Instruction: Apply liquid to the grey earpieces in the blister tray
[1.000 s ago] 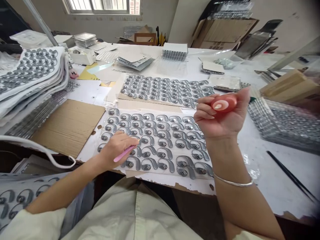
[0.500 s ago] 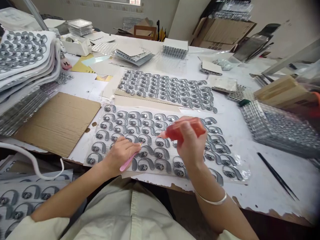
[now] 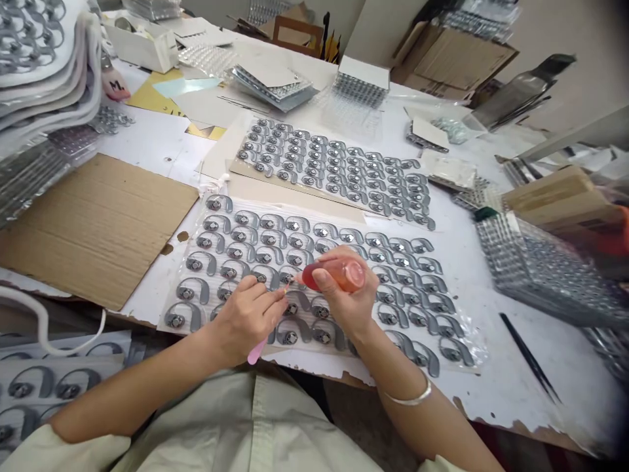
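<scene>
My left hand [image 3: 253, 314] is closed around pink tweezers [image 3: 257, 351], whose tips point up and to the right. In my right hand [image 3: 346, 298] is a squeeze bottle [image 3: 334, 274] of red-orange liquid, tilted so its nozzle meets or nearly meets the tweezer tips. Both hands are above the near sheet [image 3: 171, 298], which carries rows of grey hook-shaped pieces [image 3: 299, 226], each with a round dark part set with a shiny stone-like centre. My hands hide some of these pieces. Whether a drop leaves the nozzle is too small to tell.
A second sheet of hook-shaped pieces [image 3: 334, 167] lies behind. Brown cardboard [image 3: 98, 223] is at left beside stacked padded sheets [image 3: 54, 92]. Black tweezers [image 3: 528, 354] rest at right, near piled clear-wrapped packs [image 3: 545, 262]. The table's front edge is ragged.
My right hand has brought the bottle left and down, so its nozzle is now at the tweezer tips. My left hand has shifted slightly right and down. The camera view has tilted.
</scene>
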A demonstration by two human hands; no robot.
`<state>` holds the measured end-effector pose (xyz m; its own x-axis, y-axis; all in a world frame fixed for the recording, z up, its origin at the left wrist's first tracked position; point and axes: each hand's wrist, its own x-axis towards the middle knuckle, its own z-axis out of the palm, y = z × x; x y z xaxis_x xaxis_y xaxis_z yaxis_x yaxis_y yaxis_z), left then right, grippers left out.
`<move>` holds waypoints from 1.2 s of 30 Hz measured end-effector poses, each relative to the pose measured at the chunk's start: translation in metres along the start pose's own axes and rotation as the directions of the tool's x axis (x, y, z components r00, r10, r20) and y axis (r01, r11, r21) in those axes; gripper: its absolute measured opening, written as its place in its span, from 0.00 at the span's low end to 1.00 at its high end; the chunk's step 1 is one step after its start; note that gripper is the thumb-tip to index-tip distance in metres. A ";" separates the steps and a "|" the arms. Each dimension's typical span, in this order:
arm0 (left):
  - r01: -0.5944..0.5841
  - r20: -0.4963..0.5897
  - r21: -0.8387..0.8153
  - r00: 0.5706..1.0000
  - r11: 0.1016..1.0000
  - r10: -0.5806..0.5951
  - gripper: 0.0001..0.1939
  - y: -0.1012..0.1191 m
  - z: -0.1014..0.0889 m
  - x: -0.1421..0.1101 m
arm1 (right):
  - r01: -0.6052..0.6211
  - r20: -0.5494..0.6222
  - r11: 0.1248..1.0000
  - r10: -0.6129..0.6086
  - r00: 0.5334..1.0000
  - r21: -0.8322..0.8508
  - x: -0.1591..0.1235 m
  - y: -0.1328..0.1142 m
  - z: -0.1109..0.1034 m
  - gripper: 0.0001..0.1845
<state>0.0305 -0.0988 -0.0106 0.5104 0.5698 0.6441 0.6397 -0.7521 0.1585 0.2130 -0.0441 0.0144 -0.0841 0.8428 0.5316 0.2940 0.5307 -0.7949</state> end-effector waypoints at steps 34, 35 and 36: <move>0.029 -0.008 -0.023 1.000 0.999 -0.029 0.08 -0.003 0.004 -0.005 | 0.088 0.021 0.994 -0.087 0.996 -0.071 -0.004 0.003 0.003 0.05; 0.030 -0.010 -0.021 0.999 0.999 -0.030 0.08 -0.003 0.004 -0.005 | 0.091 0.021 0.993 -0.090 0.996 -0.075 -0.004 0.004 0.003 0.05; 0.030 -0.016 -0.021 0.999 0.999 -0.031 0.08 -0.003 0.004 -0.004 | 0.093 0.022 0.993 -0.092 0.996 -0.076 -0.004 0.004 0.003 0.05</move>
<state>0.0289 -0.0976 -0.0171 0.4812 0.5874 0.6507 0.6430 -0.7411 0.1934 0.2121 -0.0451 0.0084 -0.1316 0.7923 0.5958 0.3560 0.5987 -0.7175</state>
